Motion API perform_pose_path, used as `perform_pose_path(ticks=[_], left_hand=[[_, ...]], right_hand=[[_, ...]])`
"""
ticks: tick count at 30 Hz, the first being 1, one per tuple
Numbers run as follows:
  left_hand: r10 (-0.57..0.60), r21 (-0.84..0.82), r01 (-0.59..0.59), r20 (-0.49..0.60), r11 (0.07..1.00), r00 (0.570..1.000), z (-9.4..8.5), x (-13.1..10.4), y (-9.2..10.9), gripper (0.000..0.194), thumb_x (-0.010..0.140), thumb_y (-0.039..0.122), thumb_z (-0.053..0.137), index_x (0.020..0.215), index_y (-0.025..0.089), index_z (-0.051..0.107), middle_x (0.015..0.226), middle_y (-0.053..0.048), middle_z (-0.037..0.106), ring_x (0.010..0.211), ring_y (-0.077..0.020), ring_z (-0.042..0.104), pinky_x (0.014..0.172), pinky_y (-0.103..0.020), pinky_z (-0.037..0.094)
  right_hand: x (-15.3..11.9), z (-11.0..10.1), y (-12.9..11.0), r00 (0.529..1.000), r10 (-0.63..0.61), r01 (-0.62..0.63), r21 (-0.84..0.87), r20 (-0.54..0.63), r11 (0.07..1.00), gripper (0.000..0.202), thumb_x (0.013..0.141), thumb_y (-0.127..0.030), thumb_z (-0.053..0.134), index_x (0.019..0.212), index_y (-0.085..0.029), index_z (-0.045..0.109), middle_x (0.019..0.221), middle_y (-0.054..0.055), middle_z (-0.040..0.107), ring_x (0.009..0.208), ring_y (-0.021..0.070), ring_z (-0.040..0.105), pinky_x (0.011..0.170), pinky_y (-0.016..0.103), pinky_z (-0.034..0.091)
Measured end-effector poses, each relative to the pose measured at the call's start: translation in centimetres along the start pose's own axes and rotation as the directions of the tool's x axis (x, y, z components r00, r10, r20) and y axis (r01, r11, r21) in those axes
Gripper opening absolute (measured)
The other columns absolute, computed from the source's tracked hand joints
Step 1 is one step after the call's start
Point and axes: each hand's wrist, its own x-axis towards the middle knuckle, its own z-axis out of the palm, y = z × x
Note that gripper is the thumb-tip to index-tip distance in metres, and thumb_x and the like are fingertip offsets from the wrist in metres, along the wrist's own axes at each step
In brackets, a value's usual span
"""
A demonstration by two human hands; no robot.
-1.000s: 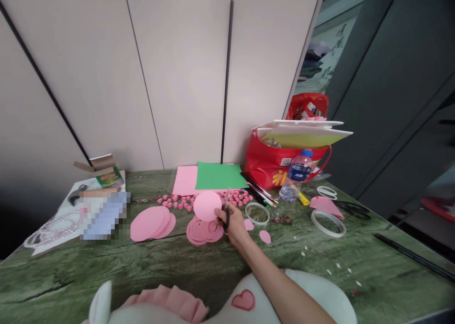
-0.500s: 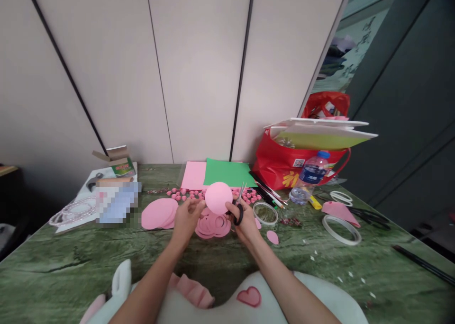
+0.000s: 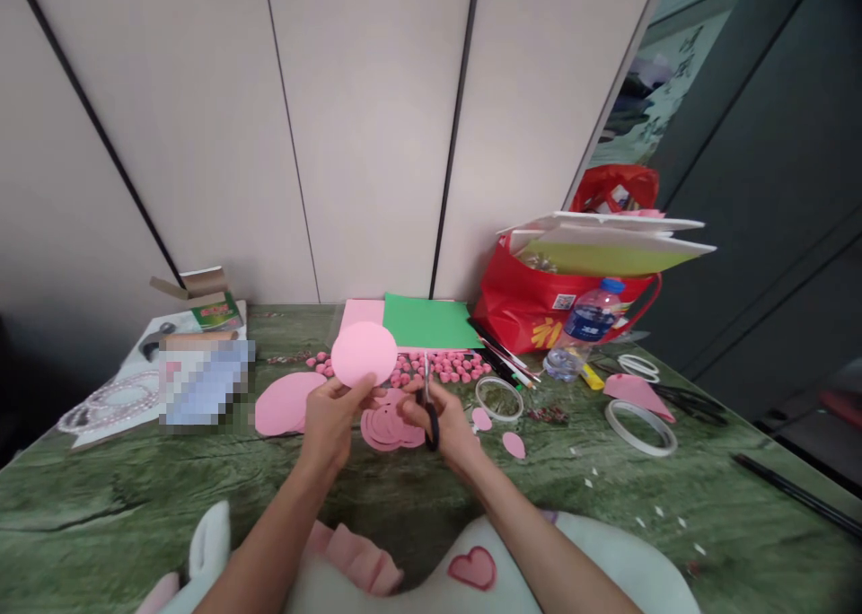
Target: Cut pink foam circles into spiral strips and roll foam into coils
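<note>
My left hand pinches a round piece of pink paper by its lower edge and holds it up above the table. In my right hand is a pair of small scissors with black handles, its blades pointing up and looking closed. The blades stand to the right of the paper circle, apart from it. Beneath the hands lie several curled pink paper pieces. Larger pink paper discs lie left of my left hand. Behind the hands is a row of small pink flower-like beads.
Green paper lies at the back beside pens. A red bag and a water bottle stand back right. Tape rolls lie to the right. An open small box and beaded strands are on the left.
The paper circle has moved left and is now held by my left hand. My right hand has let go of it and drawn back with the scissors, whose blades have closed.
</note>
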Motion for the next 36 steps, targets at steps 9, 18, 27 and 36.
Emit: perform_pose_path(ticks=[9,18,27,36], left_hand=[[-0.003,0.082,0.0,0.039,0.997,0.999,0.3,-0.6,-0.4,0.025,0.053,0.026,0.07,0.07,0.009,0.065,0.059,-0.003,0.063,0.05,-0.0105,0.052,0.047,-0.021,0.04],[-0.014,0.127,0.006,0.065,0.992,0.998,0.8,-1.0,-0.3,0.02,0.055,0.029,0.069,0.054,0.01,0.061,0.045,-0.001,0.057,0.041,-0.0096,0.047,0.043,-0.021,0.035],[-0.037,0.155,0.028,0.06,0.987,0.997,0.7,-1.1,-0.6,0.021,0.053,0.029,0.07,0.053,0.01,0.059,0.04,0.002,0.053,0.037,-0.008,0.043,0.038,-0.02,0.031],[-0.068,0.128,0.056,0.088,0.99,0.994,0.9,-1.2,-0.7,0.022,0.053,0.029,0.069,0.06,0.009,0.065,0.049,-0.004,0.062,0.045,-0.0128,0.053,0.045,-0.023,0.04]], right_hand=[[-0.9,1.1,-0.4,0.974,0.055,-0.034,-0.095,0.22,0.995,0.038,0.054,-0.028,0.073,0.083,-0.017,0.05,0.063,-0.003,0.054,0.056,0.0082,0.048,0.052,0.018,0.038],[-0.9,1.2,-1.5,0.981,0.002,0.021,-0.115,0.194,0.993,0.032,0.058,-0.04,0.068,0.074,-0.017,0.052,0.068,0.0,0.054,0.061,0.0109,0.049,0.057,0.022,0.04],[-1.0,0.9,-0.8,0.981,0.02,0.005,-0.126,0.191,0.992,0.033,0.061,-0.037,0.067,0.081,-0.016,0.05,0.068,-0.001,0.053,0.059,0.0099,0.048,0.055,0.021,0.04],[-0.9,1.1,-1.1,0.988,0.008,0.011,-0.119,0.157,0.993,0.036,0.057,-0.043,0.067,0.075,-0.017,0.051,0.065,-0.001,0.05,0.057,0.0098,0.046,0.053,0.021,0.039]])
